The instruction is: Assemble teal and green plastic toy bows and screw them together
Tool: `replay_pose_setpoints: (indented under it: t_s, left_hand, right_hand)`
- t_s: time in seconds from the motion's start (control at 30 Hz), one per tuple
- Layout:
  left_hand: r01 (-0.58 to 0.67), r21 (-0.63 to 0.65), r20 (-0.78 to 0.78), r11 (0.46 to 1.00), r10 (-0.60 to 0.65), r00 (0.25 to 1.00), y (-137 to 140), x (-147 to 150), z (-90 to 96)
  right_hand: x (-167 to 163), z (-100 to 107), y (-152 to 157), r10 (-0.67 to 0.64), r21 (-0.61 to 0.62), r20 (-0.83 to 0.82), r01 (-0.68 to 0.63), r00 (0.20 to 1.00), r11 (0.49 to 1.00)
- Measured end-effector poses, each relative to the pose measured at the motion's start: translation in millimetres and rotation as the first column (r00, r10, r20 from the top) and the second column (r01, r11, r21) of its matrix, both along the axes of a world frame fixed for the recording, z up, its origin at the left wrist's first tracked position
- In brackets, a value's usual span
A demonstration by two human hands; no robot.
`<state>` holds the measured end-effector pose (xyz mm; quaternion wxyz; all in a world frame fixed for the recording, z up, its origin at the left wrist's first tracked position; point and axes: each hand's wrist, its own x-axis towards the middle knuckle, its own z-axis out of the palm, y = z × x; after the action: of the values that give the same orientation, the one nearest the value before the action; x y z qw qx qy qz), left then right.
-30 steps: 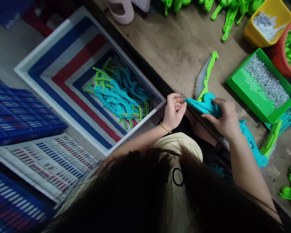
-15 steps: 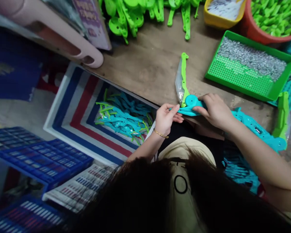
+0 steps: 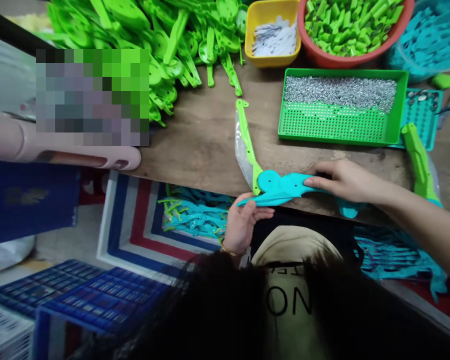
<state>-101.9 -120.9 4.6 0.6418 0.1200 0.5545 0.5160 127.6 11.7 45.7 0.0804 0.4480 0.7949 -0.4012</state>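
A turquoise plastic toy piece [image 3: 285,184] lies across the near edge of the wooden table. Jointed to its left end is a lime-green arm [image 3: 247,150] with a clear plastic sheet along its outer side. My left hand [image 3: 240,220] is closed on the pointed left tip of the turquoise piece, from below. Thumb on top, my right hand [image 3: 345,180] grips the same piece near its right end. Another green arm [image 3: 419,160] with clear plastic stands beyond my right forearm, its lower end partly hidden.
Green parts [image 3: 206,45] are heaped at the back left. A yellow bin [image 3: 249,30], a red tub [image 3: 356,61] and a green tray [image 3: 285,125] of metal pins stand behind my hands. Left below the table is a striped box [image 3: 135,225] holding turquoise-green pieces.
The view has swung right and levelled. My right hand has shifted from the round joint to the piece's right end, while my left hand keeps its hold at the left tip.
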Motion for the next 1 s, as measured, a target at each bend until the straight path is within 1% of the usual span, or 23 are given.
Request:
replay_pose_setpoints:
  t_s: [0.07, 0.13, 0.2, 0.33, 0.47, 0.5, 0.53, 0.6, 0.67, 0.73, 0.8, 0.9, 0.97, 1.0]
  left_hand:
    - [-0.024, -0.020, 0.051, 1.000, 0.025, 0.998, 3, 3, -1.4]
    - [-0.066, -0.034, 0.064, 0.997, 0.068, 0.996, 6, 4, -2.0]
    - [-0.074, -0.048, 0.070, 0.996, 0.077, 0.995, 9, 5, -1.0]
    - [-0.048, -0.078, 0.085, 0.996, 0.055, 0.995, 9, 9, 2.3]
    - [-0.073, -0.105, 0.093, 0.992, 0.083, 0.992, 2, 12, 3.3]
    - [-0.057, -0.114, 0.099, 0.992, 0.068, 0.993, 0, 10, 4.0]
    - [-0.012, -0.128, 0.107, 0.992, 0.026, 0.994, -1, 8, 5.2]
    - [0.138, -0.171, 0.120, 0.976, -0.118, 0.986, 0, 0, 9.5]
    - [0.309, -0.227, 0.122, 0.923, -0.288, 0.950, 2, -9, 15.1]
    - [0.417, -0.269, 0.107, 0.868, -0.403, 0.909, 5, -16, 20.1]
    - [0.454, -0.280, 0.083, 0.846, -0.450, 0.889, 6, -19, 22.9]
    - [0.409, -0.271, 0.039, 0.871, -0.415, 0.909, 7, -17, 23.3]
    - [0.385, -0.267, 0.040, 0.884, -0.389, 0.921, 8, -15, 22.4]
    - [0.393, -0.266, 0.057, 0.880, -0.392, 0.918, 9, -15, 22.0]
  right_hand:
    - [0, 2, -1, 0.003, 0.003, 0.037, -0.003, 0.999, 1.000]
    - [1, 3, -2, 0.017, 0.002, 0.069, -0.017, 0.997, 1.000]
    - [-1, 3, -1, 0.043, -0.025, 0.068, -0.042, 0.997, 0.999]
    - [-12, 3, 5, 0.112, -0.162, -0.020, -0.114, 0.994, 0.980]
    - [-21, 1, 13, 0.109, -0.288, -0.095, -0.133, 0.989, 0.948]
    - [-21, 1, 14, 0.106, -0.315, -0.124, -0.141, 0.987, 0.939]
    - [-20, 0, 15, 0.101, -0.338, -0.145, -0.145, 0.984, 0.930]
    - [-17, 0, 15, 0.092, -0.375, -0.152, -0.143, 0.984, 0.916]
    - [-14, 1, 12, 0.091, -0.399, -0.135, -0.138, 0.987, 0.907]
    - [-14, 3, 9, 0.103, -0.394, -0.119, -0.142, 0.988, 0.908]
    - [-15, 5, 5, 0.120, -0.357, -0.105, -0.150, 0.987, 0.922]
    - [-18, 9, 1, 0.134, -0.297, -0.072, -0.149, 0.988, 0.943]
    - [-19, 11, 0, 0.129, -0.289, -0.061, -0.141, 0.990, 0.947]
    - [-19, 12, 0, 0.126, -0.289, -0.059, -0.137, 0.990, 0.947]
